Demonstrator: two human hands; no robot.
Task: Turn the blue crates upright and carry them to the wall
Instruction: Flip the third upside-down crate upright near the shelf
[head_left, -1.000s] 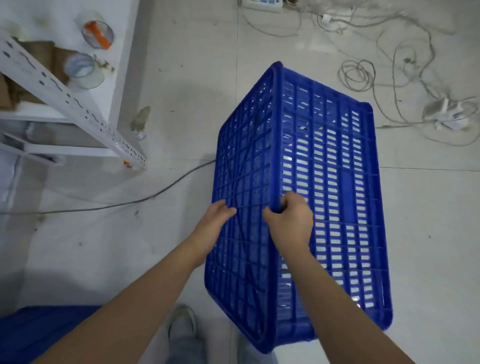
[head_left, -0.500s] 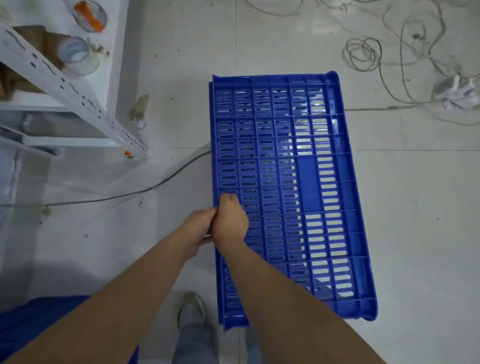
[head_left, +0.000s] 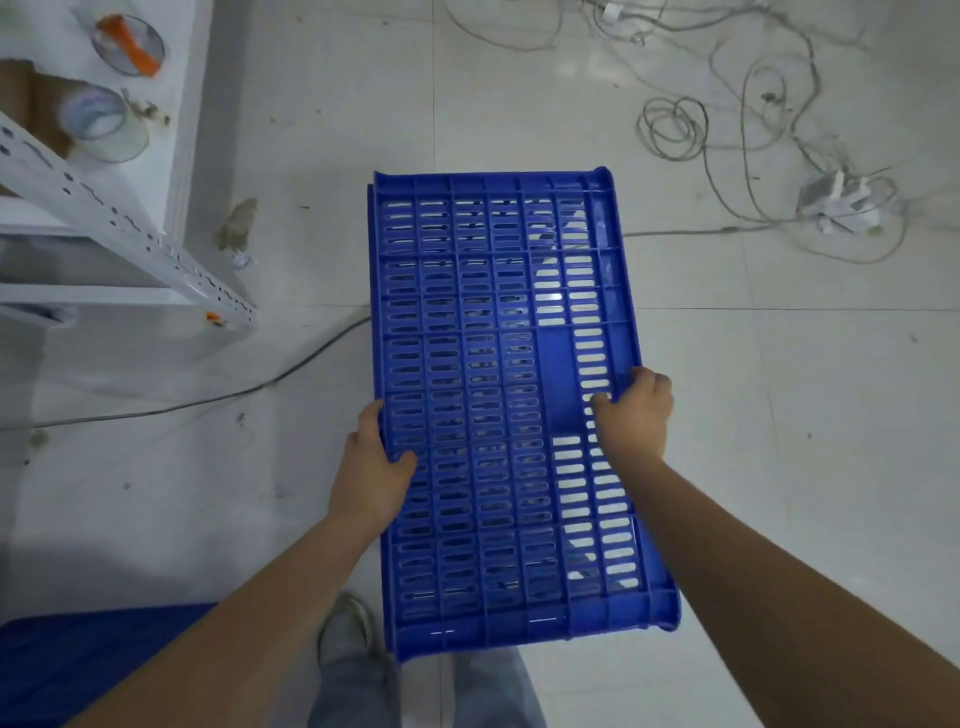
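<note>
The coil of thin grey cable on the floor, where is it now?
In the head view, the coil of thin grey cable lies on the tiled floor at upper right, beyond the blue slotted plastic crate, left of the white plug adapter.

A blue slatted crate (head_left: 498, 405) is held above the tiled floor. Its slotted wall faces up. More blue plastic (head_left: 78, 660) lies at the lower left.

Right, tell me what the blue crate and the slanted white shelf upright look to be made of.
Blue crate: looks like moulded plastic with a slightly glossy finish; uniform colour, slotted ribbed wall, small highlights near its lower edge.
White shelf upright: probably painted or coated metal; a thin angled strip with a regular row of punched holes. The coating type cannot be told.
</note>
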